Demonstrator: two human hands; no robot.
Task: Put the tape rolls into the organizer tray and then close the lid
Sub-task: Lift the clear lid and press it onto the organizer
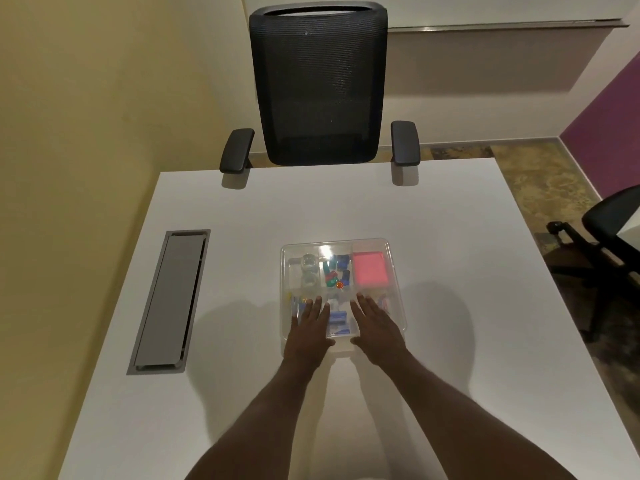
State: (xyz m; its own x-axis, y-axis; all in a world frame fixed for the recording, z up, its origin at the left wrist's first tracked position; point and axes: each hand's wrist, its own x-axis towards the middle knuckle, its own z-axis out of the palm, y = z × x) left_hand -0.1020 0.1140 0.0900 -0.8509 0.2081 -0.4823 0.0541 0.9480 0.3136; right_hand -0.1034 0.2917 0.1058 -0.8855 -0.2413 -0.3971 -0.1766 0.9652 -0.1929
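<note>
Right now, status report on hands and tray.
Left hand and right hand flat on clear lid. Organizer tray covered, tape rolls inside. Nothing obstructing.

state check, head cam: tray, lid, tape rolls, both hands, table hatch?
organizer tray: on the white table, compartments filled
clear lid: on top of the tray; whether latched cannot be told
tape rolls: inside, rear left compartment, under the lid
left hand: flat on the lid's near edge, fingers extended, holding nothing
right hand: flat on the lid, same
grey cable hatch: shut
</note>
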